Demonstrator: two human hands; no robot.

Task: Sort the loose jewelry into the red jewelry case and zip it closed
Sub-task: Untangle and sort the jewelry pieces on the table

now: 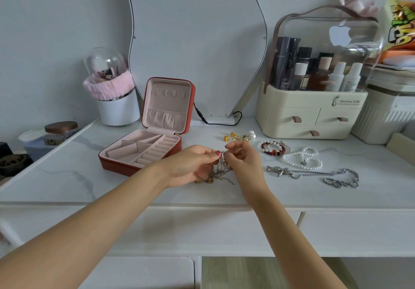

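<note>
Sorting seems hardly begun, as far as I can judge: the red case [143,151] lies open on the tabletop [67,176] at about 9 o'clock from the hands, its lid upright, and every pink compartment I can see holds nothing. Left hand [190,167] and right hand [244,160] meet above a tangle of thin chains [219,175], at 4 o'clock from the case; the fingers of both are curled and pinch a small silver piece [223,154] at the top of this tangle, and the strands hang down from it to the tabletop. It looks like an attempt to separate one chain from the others. All other jewelry is outside the case. Gold earrings [233,136] lie at 12 o'clock from the hands, with a pearl [252,134] beside them. At about 2 o'clock is a red bead bracelet [272,148], at 3 o'clock a pearl necklace [301,158], and at 4 o'clock a long silver chain [314,175]. So each piece must yet go in, and the zip is not closed.
</note>
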